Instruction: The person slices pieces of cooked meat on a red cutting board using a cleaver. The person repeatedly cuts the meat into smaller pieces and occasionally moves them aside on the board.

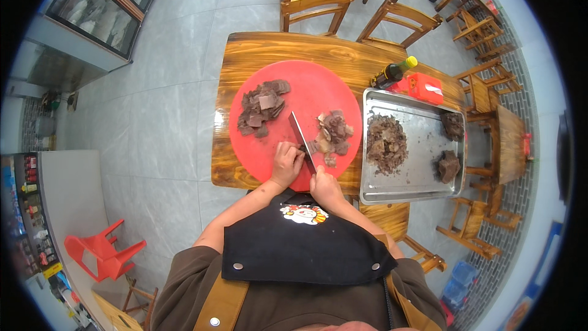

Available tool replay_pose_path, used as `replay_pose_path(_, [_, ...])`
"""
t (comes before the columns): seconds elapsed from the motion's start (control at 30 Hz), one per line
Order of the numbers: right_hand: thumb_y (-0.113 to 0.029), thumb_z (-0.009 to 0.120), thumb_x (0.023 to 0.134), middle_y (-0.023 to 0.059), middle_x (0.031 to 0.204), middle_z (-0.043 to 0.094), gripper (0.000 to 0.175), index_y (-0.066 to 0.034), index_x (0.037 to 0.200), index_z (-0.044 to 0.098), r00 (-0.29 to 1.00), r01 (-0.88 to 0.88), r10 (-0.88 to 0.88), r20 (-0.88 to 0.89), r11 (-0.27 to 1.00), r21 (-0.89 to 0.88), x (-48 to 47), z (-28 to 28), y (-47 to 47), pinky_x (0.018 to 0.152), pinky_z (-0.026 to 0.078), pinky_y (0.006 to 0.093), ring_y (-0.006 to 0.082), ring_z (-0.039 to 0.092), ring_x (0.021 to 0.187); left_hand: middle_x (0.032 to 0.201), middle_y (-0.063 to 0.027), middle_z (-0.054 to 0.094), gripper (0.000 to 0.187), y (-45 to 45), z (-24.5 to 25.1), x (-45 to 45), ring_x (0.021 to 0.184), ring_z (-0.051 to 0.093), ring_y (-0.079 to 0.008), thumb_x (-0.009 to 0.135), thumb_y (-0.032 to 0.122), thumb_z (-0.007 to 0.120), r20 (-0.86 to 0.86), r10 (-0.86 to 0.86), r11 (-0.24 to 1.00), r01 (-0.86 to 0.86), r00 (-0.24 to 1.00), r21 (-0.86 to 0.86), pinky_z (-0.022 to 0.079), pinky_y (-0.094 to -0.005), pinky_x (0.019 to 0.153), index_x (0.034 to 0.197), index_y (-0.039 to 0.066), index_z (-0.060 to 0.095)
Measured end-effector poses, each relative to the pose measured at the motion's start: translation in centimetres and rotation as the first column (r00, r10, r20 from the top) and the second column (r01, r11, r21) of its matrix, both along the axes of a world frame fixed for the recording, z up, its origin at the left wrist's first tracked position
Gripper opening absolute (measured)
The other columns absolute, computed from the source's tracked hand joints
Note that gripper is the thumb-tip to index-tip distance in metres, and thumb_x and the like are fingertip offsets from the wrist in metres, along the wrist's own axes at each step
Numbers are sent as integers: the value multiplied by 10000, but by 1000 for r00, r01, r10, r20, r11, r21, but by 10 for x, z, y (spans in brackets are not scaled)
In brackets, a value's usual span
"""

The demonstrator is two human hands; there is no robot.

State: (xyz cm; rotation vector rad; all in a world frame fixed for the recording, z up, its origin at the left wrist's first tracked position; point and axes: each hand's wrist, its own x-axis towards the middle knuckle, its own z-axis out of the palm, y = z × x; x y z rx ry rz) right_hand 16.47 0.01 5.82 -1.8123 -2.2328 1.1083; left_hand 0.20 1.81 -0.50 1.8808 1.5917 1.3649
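My right hand (324, 186) grips the handle of a kitchen knife (301, 133), whose broad blade points away from me over the round red cutting board (294, 82). Left of the blade, the curled fingers of my left hand (287, 162) press a dark piece of meat (302, 149) against the board. Thin cut slices (313, 147) lie just right of the blade. A heap of sliced brown meat (262, 105) covers the board's upper left. On its right side sits a second pile of meat (335, 132) with paler, fatty-looking bits.
A metal tray (413, 193) at the right holds a mound of chopped meat (386, 145) and two dark chunks (448, 166). Behind it stand a yellow-capped bottle (392, 73) and a red tissue box (425, 88). Wooden chairs (319, 4) line the table's (257, 46) far side.
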Motion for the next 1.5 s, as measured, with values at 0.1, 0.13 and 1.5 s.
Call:
replay_pose_path(0.1, [-157, 495, 964, 320, 763, 648, 204, 43, 998, 478, 1000, 11, -11, -26, 1000, 24, 2, -3, -2, 712, 498, 596, 512, 644, 760, 961, -152, 590, 124, 0, 0, 2, 903, 557, -349, 803, 0, 703, 5, -2, 1000, 2, 1000, 10, 469, -430, 797, 849, 20, 590])
replay_pose_path(0.13, [-156, 493, 967, 319, 760, 647, 196, 37, 999, 478, 1000, 17, -16, -26, 1000, 16, 3, 0, -2, 713, 495, 598, 513, 642, 758, 963, -152, 588, 123, 0, 0, 1, 902, 555, -351, 805, -1, 701, 10, -5, 1000, 5, 1000, 13, 466, -431, 798, 848, 19, 588])
replay_pose_path(1.5, [-176, 496, 971, 319, 776, 651, 214, 36, 1001, 484, 998, 34, -35, -56, 999, -20, 7, 13, -3, 731, 490, 605, 512, 644, 775, 972, -133, 595, 129, -1, -2, 0, 913, 559, -334, 796, -7, 717, 67, 15, 1000, -17, 998, 21, 466, -419, 806, 854, 32, 609])
